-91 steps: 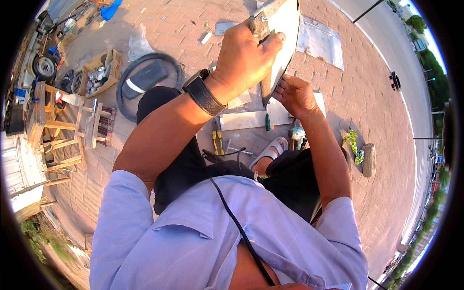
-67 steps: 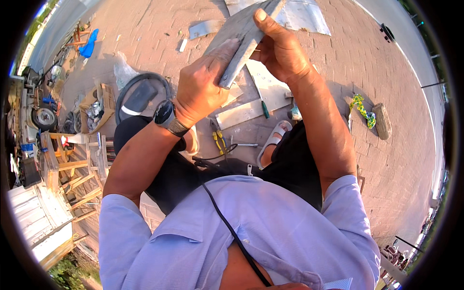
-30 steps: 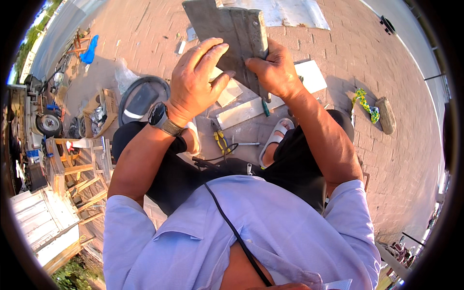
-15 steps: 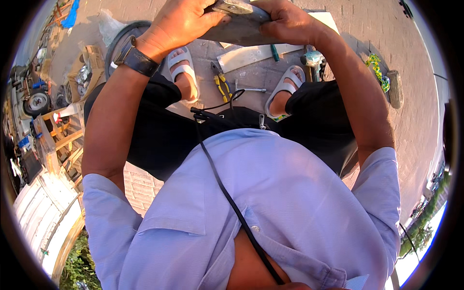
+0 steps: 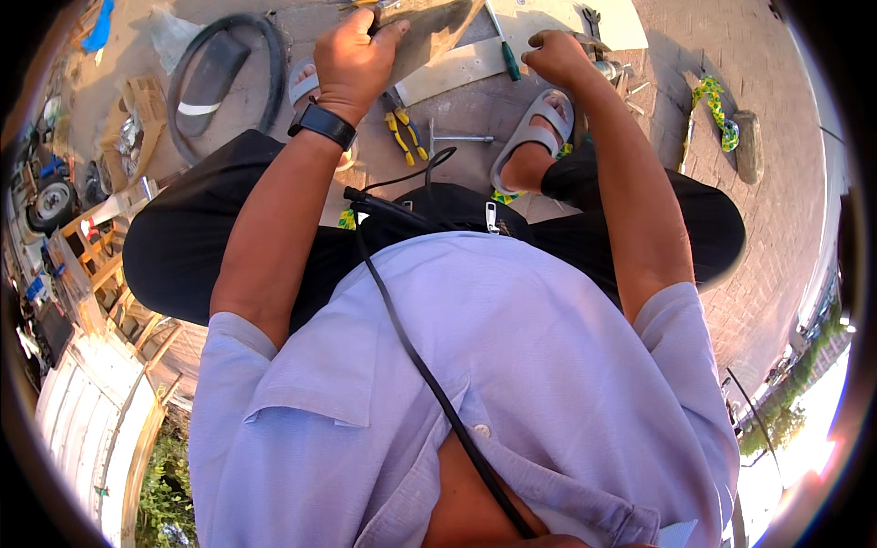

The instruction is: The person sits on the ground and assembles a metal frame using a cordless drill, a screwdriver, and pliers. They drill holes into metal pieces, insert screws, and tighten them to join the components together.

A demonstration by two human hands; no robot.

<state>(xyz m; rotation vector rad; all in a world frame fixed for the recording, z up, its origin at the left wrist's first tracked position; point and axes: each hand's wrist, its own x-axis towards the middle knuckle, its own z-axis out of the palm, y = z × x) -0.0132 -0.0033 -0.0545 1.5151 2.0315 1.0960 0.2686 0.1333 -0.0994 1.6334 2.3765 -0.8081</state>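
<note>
Grey metal plate (image 5: pixel 429 29) is gripped in the left hand (image 5: pixel 352 64), fingers closed over its left edge and thumb lying on its face. The plate stands above the paving near the top edge, which crops it. A black wristwatch (image 5: pixel 322 125) circles the left wrist. The right hand (image 5: pixel 559 59) is well apart from the plate, its fingers curled narrow above a pale flat board (image 5: pixel 461 69); I cannot tell whether it pinches anything. Just beyond its knuckles lies a dark fork-ended metal tool (image 5: pixel 592 16).

Between the 2 hands, a green-handled screwdriver (image 5: pixel 510 60) lies across the board. Nearer the body are 1 pair of yellow-and-black pliers (image 5: pixel 398 139) and 1 T-shaped metal wrench (image 5: pixel 464 138), between the person's 2 feet in pale sandals. A black cable (image 5: pixel 413 358) runs down over the light blue shirt (image 5: pixel 585 402).

Farther left, a black ring (image 5: pixel 277 82) surrounds a dark flat piece with 1 white stripe (image 5: pixel 219 78), with an open cardboard box (image 5: pixel 146 96) beside it. Farther right, a long stone (image 5: pixel 749 146) lies beside a green-and-yellow patterned strip (image 5: pixel 711 99).
</note>
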